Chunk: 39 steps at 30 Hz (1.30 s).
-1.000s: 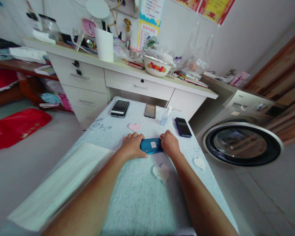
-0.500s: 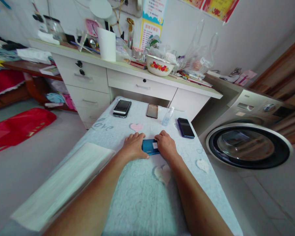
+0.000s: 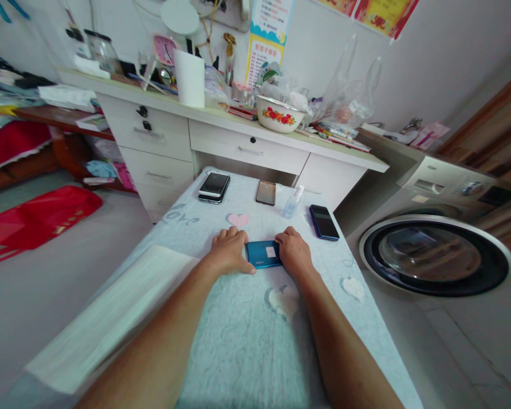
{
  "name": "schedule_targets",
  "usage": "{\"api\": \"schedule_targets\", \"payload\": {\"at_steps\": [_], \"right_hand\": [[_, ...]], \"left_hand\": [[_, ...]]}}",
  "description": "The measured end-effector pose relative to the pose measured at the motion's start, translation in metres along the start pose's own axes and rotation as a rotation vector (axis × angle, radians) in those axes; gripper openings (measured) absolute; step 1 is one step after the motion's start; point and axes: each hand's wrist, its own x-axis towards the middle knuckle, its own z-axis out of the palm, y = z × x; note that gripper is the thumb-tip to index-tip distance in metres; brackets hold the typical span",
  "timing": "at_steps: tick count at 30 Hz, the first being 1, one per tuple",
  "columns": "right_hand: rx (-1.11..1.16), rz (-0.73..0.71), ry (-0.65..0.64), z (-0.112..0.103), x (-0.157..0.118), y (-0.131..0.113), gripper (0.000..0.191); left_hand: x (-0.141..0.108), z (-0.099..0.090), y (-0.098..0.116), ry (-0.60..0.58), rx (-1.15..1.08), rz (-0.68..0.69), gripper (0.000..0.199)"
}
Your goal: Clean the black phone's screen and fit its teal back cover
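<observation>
A blue smartphone (image 3: 259, 255) lies back side up on the cloth-covered table, its long side running left to right. A small pale label shows on its back. My left hand (image 3: 230, 250) is closed about its left end, with the thumb along the near edge and the fingers by the far corner. Around the right end, my right hand (image 3: 295, 253) is closed, its curled fingers covering that end. Beyond the hands stands a clear spray bottle (image 3: 292, 203). A dark phone (image 3: 324, 222) lies to the right of it.
Stacked phones (image 3: 214, 187) and a brownish phone case (image 3: 266, 193) lie at the table's far end. A whitish folded sheet (image 3: 123, 307) runs along the left edge. A drawer desk (image 3: 247, 145) stands behind, a washing machine (image 3: 434, 227) at the right.
My right hand has shifted slightly to the right, and more of the phone's back and its label shows. My left hand stays at the left end. The camera view has shifted a little.
</observation>
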Motion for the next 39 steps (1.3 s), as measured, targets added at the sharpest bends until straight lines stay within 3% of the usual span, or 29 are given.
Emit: {"api": "schedule_targets", "payload": {"at_steps": [12, 26, 39], "right_hand": [[0.032, -0.15, -0.006, 0.003, -0.002, -0.015, 0.029], [-0.019, 0.006, 0.028, -0.006, -0.008, 0.006, 0.031], [0.014, -0.173, 0.015, -0.002, -0.015, -0.022, 0.03]], "left_hand": [[0.0, 0.001, 0.001, 0.008, 0.015, -0.002, 0.068], [0.003, 0.003, -0.001, 0.016, 0.029, -0.001, 0.071], [0.002, 0.004, -0.001, 0.036, 0.033, 0.012, 0.069]]}}
